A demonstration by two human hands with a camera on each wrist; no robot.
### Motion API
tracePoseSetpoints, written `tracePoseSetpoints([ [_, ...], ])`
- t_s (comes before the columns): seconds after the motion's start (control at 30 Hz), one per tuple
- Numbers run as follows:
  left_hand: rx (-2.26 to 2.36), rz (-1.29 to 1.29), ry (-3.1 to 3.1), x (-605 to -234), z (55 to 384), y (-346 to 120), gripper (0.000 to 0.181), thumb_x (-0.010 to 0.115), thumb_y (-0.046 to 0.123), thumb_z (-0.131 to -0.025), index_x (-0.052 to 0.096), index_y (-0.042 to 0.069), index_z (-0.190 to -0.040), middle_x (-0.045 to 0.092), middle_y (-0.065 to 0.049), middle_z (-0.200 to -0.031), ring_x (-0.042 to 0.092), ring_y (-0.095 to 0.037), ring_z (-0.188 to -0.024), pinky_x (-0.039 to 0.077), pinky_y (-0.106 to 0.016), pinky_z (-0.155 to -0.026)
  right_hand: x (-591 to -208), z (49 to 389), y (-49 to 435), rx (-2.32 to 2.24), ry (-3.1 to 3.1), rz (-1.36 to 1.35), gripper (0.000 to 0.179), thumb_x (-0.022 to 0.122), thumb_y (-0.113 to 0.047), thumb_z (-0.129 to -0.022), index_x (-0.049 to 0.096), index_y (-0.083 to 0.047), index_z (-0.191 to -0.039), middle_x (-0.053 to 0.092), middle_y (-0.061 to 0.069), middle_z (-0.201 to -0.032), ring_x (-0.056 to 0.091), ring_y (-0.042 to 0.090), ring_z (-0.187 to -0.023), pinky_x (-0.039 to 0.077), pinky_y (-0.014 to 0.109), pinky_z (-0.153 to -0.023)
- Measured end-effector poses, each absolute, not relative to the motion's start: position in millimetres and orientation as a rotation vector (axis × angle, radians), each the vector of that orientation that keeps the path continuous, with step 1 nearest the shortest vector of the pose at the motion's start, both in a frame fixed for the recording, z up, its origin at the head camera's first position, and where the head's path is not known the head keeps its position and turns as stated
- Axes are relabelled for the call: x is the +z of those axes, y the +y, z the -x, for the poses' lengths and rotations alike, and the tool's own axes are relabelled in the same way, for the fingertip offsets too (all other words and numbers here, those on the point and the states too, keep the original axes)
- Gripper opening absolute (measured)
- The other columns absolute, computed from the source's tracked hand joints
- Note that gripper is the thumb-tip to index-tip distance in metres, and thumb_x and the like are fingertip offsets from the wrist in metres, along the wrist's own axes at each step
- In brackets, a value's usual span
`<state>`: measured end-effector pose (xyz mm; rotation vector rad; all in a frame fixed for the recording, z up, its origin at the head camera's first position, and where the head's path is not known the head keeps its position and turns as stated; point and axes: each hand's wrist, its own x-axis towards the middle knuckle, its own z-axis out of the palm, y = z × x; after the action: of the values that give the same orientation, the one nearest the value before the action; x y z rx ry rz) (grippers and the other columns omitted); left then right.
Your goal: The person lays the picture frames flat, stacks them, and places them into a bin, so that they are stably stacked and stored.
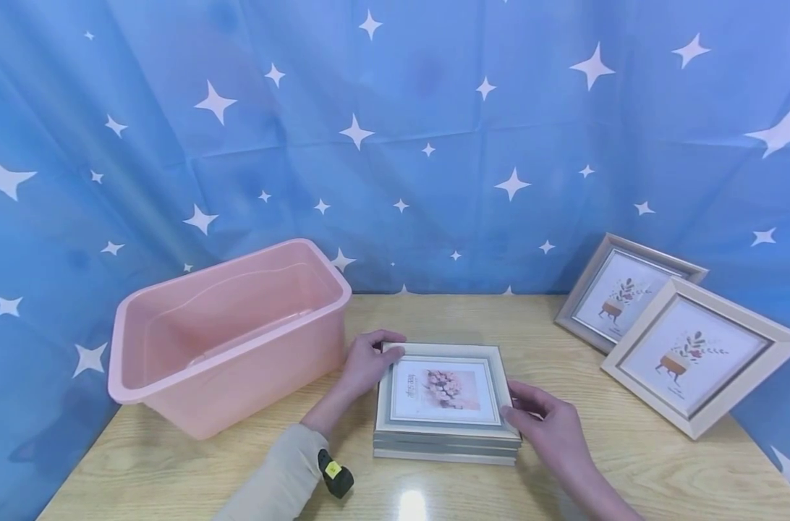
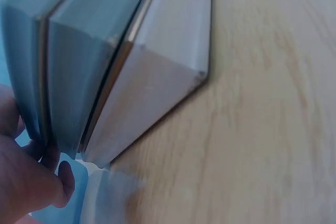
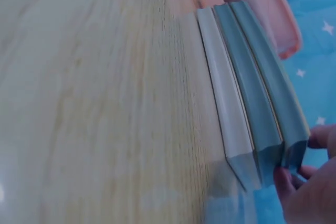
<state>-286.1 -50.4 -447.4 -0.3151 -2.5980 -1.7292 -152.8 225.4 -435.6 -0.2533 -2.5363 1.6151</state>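
A stack of picture frames [image 1: 447,439] lies flat on the wooden table, pale and grey-green edges showing one above another. The top picture frame [image 1: 440,391] holds a pink flower print turned sideways. My left hand [image 1: 367,362] grips this frame at its left edge near the far corner, thumb on the face. At the right edge, my right hand [image 1: 551,427] pinches it between thumb and fingers. In the left wrist view, the fingertips [image 2: 65,182] sit against the ends of the upper frames. The right wrist view shows the right fingers [image 3: 283,182] at the upper frames' corner.
A pink plastic bin [image 1: 245,376] stands left of the stack. Two more picture frames with plant-pot prints, a darker one [image 1: 584,289] and a light one [image 1: 746,311], lean at the right. Behind the table [image 1: 447,318] hangs a blue star-patterned curtain [image 1: 427,217].
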Motion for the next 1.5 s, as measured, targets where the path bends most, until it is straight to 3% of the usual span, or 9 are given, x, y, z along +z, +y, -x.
tracePoseSetpoints([
  [0.37, -1.777, 0.331, -2.58, -452, 287, -52, 0.017, 0.07, 0.013, -0.097, 0.078, 0.015, -0.112, 0.072, -0.002, -0.117, 0.059, -0.023, -0.112, 0.045, -0.046, -0.1, -439, 152, 227, 1.603, -2.557, 0.272, 0.048, 0.077, -0.013, -0.091, 0.064, 0.001, -0.134, 0.069, 0.017, -0.123, 0.062, 0.014, -0.107, 0.053, 0.018, -0.082],
  [0.77, -1.85, 0.298, -2.571, -452, 286, -52, 0.018, 0.07, 0.013, -0.097, 0.078, 0.016, -0.113, 0.069, -0.006, -0.126, 0.057, -0.027, -0.121, 0.042, -0.05, -0.107, -440, 152, 229, 1.634, -2.499, 0.183, 0.045, 0.076, -0.01, -0.092, 0.065, 0.002, -0.134, 0.069, 0.017, -0.125, 0.061, 0.002, -0.1, 0.052, 0.017, -0.086],
  [1.03, -1.883, 0.291, -2.561, -453, 287, -52, 0.018, 0.069, 0.013, -0.098, 0.077, 0.016, -0.113, 0.068, -0.007, -0.129, 0.055, -0.029, -0.127, 0.039, -0.051, -0.112, -440, 151, 232, 1.662, -2.486, 0.103, 0.045, 0.075, -0.008, -0.092, 0.063, 0.004, -0.134, 0.069, 0.019, -0.125, 0.063, 0.003, -0.099, 0.055, 0.02, -0.084],
  [1.5, -1.874, 0.325, -2.542, -456, 287, -53, 0.019, 0.068, 0.013, -0.098, 0.077, 0.015, -0.114, 0.069, -0.006, -0.126, 0.056, -0.027, -0.122, 0.042, -0.051, -0.108, -434, 150, 260, 1.514, -2.549, 0.002, 0.046, 0.075, -0.009, -0.093, 0.062, 0.004, -0.135, 0.066, 0.021, -0.13, 0.066, 0.0, -0.098, 0.055, 0.019, -0.082],
])
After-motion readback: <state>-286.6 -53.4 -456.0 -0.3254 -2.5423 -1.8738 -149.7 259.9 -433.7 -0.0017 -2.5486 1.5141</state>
